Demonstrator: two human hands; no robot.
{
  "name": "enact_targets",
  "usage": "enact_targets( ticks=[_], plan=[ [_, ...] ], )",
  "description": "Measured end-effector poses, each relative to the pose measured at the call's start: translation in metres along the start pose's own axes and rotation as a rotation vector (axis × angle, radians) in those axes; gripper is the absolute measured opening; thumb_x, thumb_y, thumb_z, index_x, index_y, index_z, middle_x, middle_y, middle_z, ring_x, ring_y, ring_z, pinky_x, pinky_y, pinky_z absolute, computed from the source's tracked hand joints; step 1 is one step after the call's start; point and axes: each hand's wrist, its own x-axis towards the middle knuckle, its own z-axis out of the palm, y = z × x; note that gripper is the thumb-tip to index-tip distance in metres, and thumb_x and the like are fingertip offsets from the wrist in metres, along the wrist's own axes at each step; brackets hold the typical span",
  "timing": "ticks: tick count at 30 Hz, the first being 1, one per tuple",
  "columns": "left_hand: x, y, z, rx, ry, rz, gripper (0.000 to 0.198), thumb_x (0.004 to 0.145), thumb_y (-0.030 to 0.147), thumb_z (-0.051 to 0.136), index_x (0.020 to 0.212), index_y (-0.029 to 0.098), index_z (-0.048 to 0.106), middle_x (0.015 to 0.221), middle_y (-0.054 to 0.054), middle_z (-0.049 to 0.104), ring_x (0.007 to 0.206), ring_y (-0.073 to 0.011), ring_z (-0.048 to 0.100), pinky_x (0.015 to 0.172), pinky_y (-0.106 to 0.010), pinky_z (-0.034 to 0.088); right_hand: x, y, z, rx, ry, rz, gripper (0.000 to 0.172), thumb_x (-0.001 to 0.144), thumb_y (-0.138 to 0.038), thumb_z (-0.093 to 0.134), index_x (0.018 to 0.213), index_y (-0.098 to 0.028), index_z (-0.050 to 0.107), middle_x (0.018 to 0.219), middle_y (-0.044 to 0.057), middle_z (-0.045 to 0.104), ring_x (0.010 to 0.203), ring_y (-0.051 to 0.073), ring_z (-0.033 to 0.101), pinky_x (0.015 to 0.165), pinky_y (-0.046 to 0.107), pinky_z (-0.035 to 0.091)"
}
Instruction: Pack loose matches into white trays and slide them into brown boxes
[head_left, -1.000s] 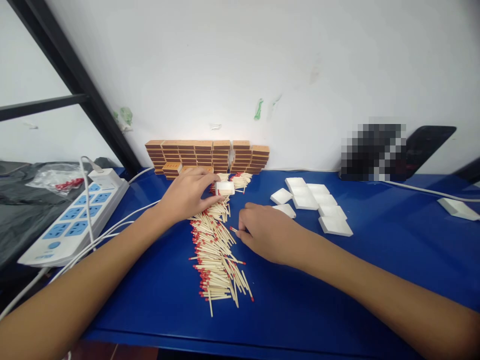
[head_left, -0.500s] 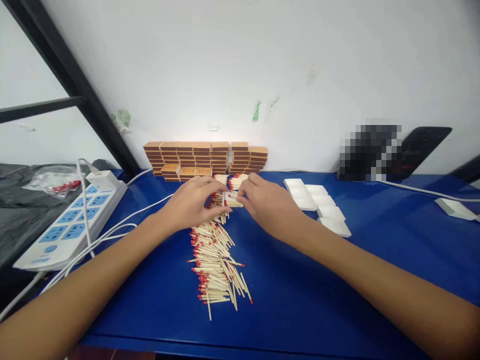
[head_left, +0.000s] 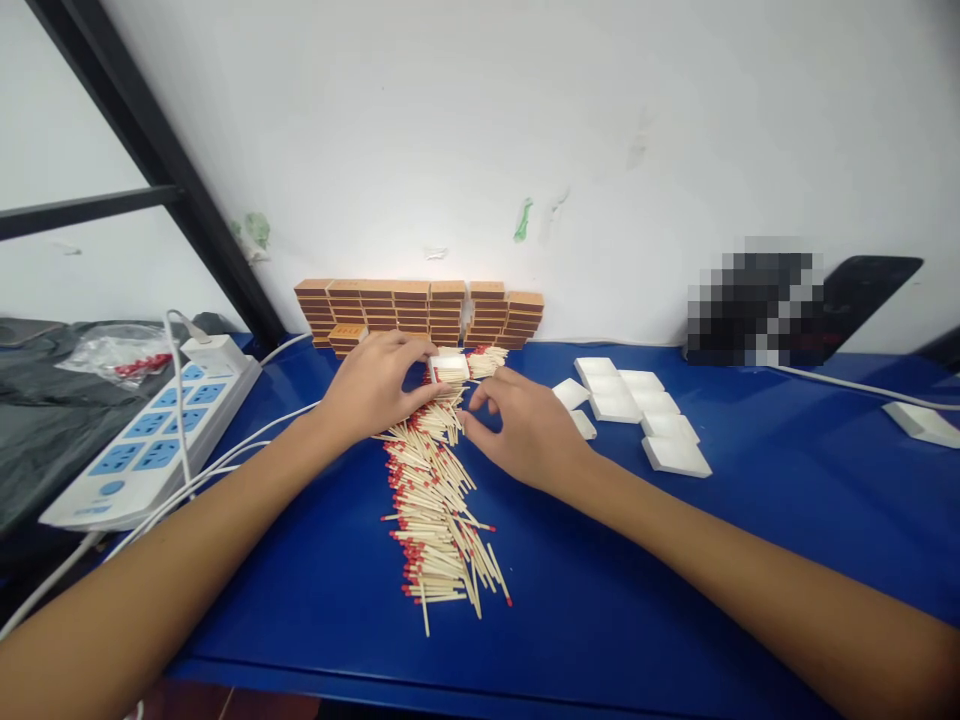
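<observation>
In the head view, my left hand point(head_left: 382, 378) pinches a small white matchbox tray point(head_left: 451, 362) between thumb and fingers, above the far end of the match pile. A few matches show at the tray's near side; whether they lie in it I cannot tell. Just right of the pile, my right hand point(head_left: 529, 420) has thumb and forefinger apart, with nothing visible between them. Red-headed matches point(head_left: 435, 500) lie in a long loose strip running towards the table's front edge. More matches point(head_left: 487, 360) lie behind my hands.
Stacked orange-brown matchboxes point(head_left: 394, 300) line the wall. Several white trays point(head_left: 660, 405) lie to the right on the blue table point(head_left: 585, 580). A power strip point(head_left: 161, 430) with white cables is at left; a dark phone-like object point(head_left: 870, 300) leans against the wall at right.
My right hand has come away from the tray and towards me, its fingers parting. My left hand has shifted the tray slightly left and farther back. Two white trays beside my right hand have become visible.
</observation>
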Motion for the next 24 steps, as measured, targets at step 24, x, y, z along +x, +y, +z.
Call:
enact_targets(
  ticks=[24],
  plan=[
    [0.000, -0.003, -0.001, 0.040, -0.021, 0.011, 0.041, 0.091, 0.049, 0.073, 0.117, 0.017, 0.066, 0.111, -0.011, 0.075, 0.105, -0.0292, 0.069, 0.092, -0.043, 0.053, 0.010, 0.006, -0.004, 0.162, -0.253, 0.080, 0.011, 0.095, -0.026, 0.064, 0.086, -0.020, 0.066, 0.083, 0.003, 0.064, 0.074, 0.017, 0.056, 0.069, 0.032, 0.040]
  ],
)
